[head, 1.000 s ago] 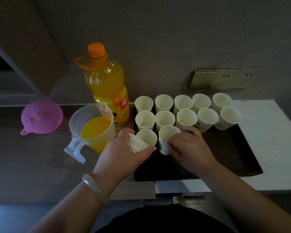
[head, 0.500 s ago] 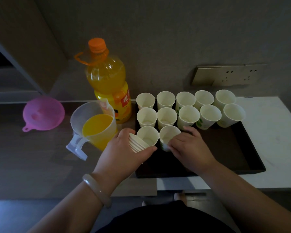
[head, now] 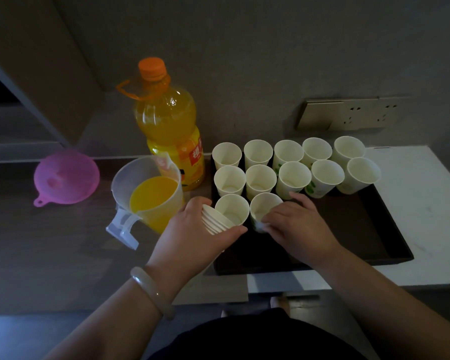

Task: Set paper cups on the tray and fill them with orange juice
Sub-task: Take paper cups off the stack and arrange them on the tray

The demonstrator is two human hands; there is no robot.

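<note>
**Setting out cups with an open jug beside the left hand**

Nearest the camera, the left hand (head: 192, 229) grips a tilted stack of nested cups (head: 215, 222), thumb above and fingers curled beneath. The right hand (head: 299, 224) has its fingers curled round the lower side of a single cup (head: 264, 206), which it holds in the near row of the dark tray (head: 374, 229), just beside a standing cup (head: 231, 210).

Behind these, two rows of five empty cups (head: 260, 178) stand rim to rim. None holds juice, so filling has not begun.

The likely trouble is a knock. The stack's rims sit against the standing cup, and empty paper cups are light, so a careless twist could tip one into its neighbours. The cups at the far right already appear to lean.

Just left of the left hand stands the lidless jug (head: 151, 193), part full of juice. A backward swing could spill it. Beyond it stands the capped orange juice bottle (head: 169, 131).
</note>
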